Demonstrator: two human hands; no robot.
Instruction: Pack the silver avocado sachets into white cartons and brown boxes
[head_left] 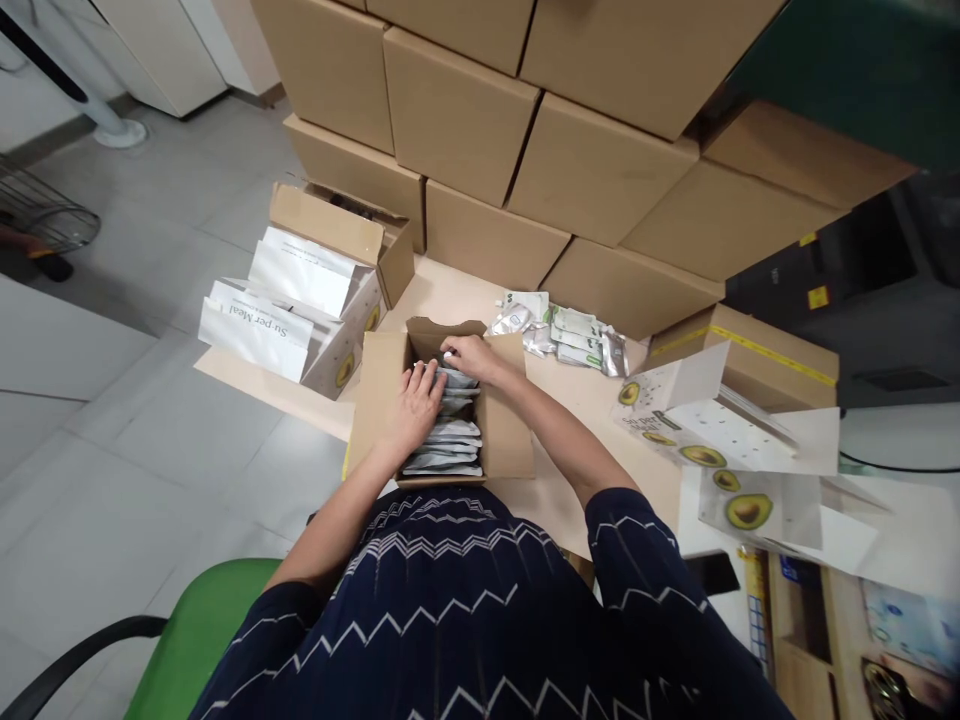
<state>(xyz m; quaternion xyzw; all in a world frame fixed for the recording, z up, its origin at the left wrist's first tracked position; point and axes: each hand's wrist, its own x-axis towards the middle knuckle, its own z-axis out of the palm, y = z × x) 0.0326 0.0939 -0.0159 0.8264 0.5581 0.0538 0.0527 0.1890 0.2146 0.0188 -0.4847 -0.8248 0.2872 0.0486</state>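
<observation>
An open cardboard box (375,400) stands on the table edge in front of me, filled with a row of silver sachets (450,445). My left hand (415,403) lies flat on the sachets inside the box, fingers stretched forward. My right hand (469,355) reaches into the far end of the box, its fingers curled down and pinching the top of a sachet there. Both forearms come in from below. A small heap of loose silver and green sachets (566,335) lies on the table just beyond the box to the right.
White avocado-print cartons (292,300) sit in an open box at left. Flattened avocado-print cartons (720,440) lie at right beside a taped box (780,355). A wall of stacked cardboard boxes (525,150) rises behind. A green chair (195,640) is under me.
</observation>
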